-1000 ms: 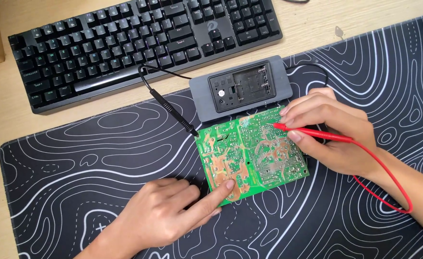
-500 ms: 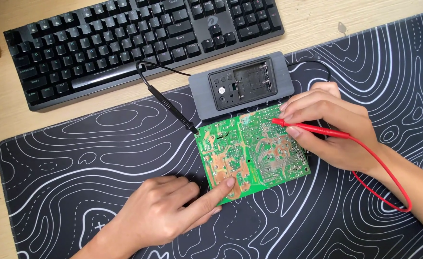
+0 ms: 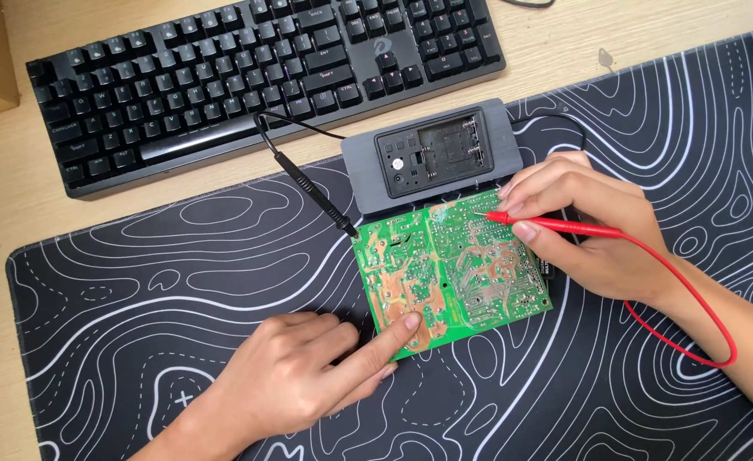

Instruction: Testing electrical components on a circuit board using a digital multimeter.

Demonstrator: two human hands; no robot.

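Green circuit board (image 3: 453,277) (flat, solder-speckled) lay mid-frame; left hand (image 3: 300,384) pinned its corner, right hand (image 3: 586,230) pinched a red probe (image 3: 556,224).

Very little has shifted for us. Our right hand (image 3: 583,229) has slid the red probe (image 3: 556,224) a touch toward the far edge of the green circuit board (image 3: 449,277), so its tip now sits closer to the grey case (image 3: 432,158) than a second ago. Our head has moved as well: the black keyboard (image 3: 257,77) and the patterned mat (image 3: 180,256) have drifted slightly rightward in view, and more bare bench (image 3: 1,196) shows beyond the mat's left edge.
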